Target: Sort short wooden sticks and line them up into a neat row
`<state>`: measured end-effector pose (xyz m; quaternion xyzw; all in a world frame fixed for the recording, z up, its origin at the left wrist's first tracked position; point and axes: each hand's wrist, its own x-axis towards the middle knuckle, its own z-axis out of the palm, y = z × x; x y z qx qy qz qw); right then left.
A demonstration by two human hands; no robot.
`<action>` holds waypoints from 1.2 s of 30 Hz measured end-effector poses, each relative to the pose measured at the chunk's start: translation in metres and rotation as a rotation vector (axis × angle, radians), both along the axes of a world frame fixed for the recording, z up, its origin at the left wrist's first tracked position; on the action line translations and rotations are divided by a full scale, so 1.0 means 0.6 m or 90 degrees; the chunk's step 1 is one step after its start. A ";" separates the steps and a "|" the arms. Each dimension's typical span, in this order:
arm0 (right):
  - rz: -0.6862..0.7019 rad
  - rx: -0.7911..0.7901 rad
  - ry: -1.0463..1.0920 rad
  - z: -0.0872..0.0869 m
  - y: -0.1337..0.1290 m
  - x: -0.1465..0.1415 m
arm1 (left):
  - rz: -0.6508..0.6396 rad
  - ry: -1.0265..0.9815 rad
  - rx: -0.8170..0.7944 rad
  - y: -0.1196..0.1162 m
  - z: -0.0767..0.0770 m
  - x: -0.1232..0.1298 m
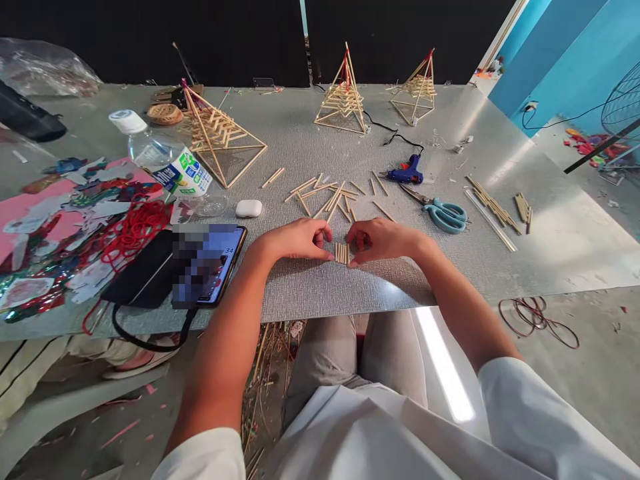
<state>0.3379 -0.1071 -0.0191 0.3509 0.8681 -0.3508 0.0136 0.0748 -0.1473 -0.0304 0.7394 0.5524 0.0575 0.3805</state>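
Several short wooden sticks [342, 254] lie side by side in a small row on the table before me. My left hand [300, 239] is at the row's left end, fingers curled, thumb and fingertips against the sticks. From the right, my right hand [383, 240] closes on the other end with its fingers bent in a pinch. The row sits between both hands. Just beyond them, loose sticks [330, 197] are scattered over the table. Some fingertips are partly hidden behind the thumbs.
Stick pyramids [345, 100] stand at the back. A blue glue gun [407, 171], scissors [445, 215] and stick bundles [493, 203] lie to the right. Leftward are a white earphone case [249, 209], a phone [213, 263], a plastic bottle [160, 157] and red string [145, 227].
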 end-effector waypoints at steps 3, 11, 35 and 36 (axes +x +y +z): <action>-0.002 0.060 -0.041 0.000 -0.007 -0.004 | 0.000 0.001 -0.001 0.000 -0.002 -0.001; 0.019 0.078 -0.040 -0.007 -0.010 -0.008 | 0.000 -0.002 0.003 -0.001 0.001 0.000; 0.026 0.135 -0.078 -0.002 -0.030 -0.016 | -0.002 -0.011 0.001 -0.003 0.001 0.000; 0.027 0.142 -0.075 -0.003 -0.032 -0.017 | -0.002 -0.011 0.001 -0.003 0.000 -0.001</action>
